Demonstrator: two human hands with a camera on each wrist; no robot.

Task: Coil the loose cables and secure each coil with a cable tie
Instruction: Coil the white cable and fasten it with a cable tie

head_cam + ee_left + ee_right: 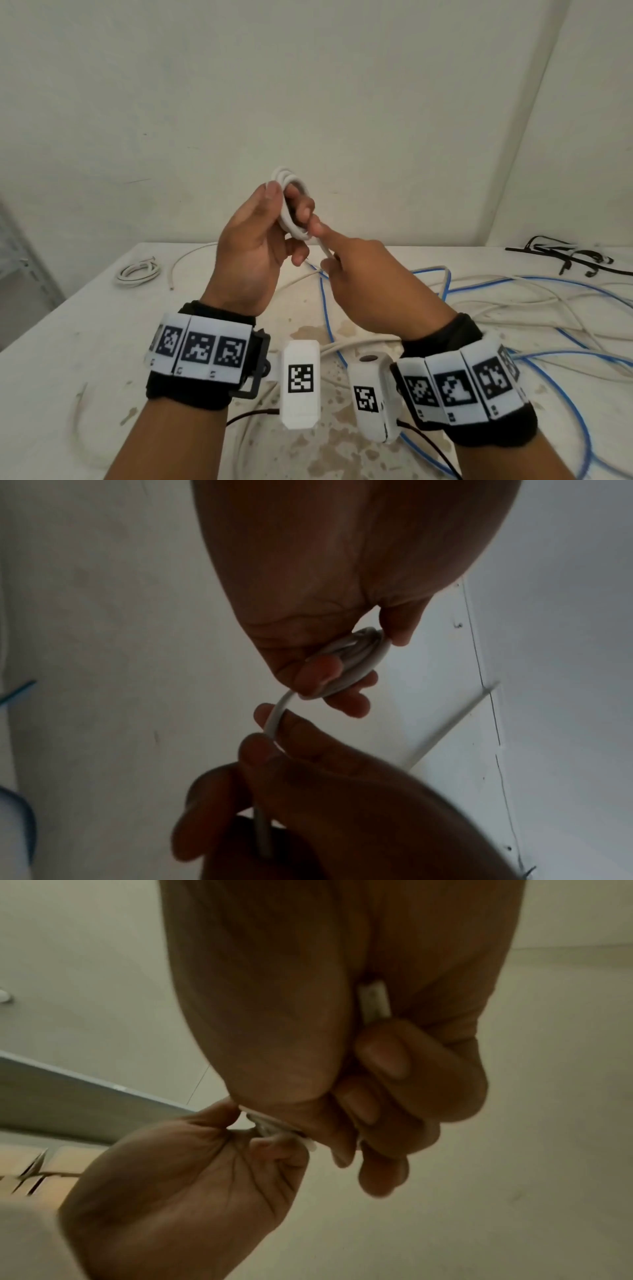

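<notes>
White cable coil is held above the counter, loops pinched in the left hand, while the right hand grips the tail. Winding well probably means matching loop sizes, steady tension, and reaching the black cable ties without loosening.

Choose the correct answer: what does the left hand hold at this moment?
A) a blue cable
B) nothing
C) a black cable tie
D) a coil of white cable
D: in the head view the left hand grips a small coil of white cable above the table, while the right hand holds its loose end.
</notes>
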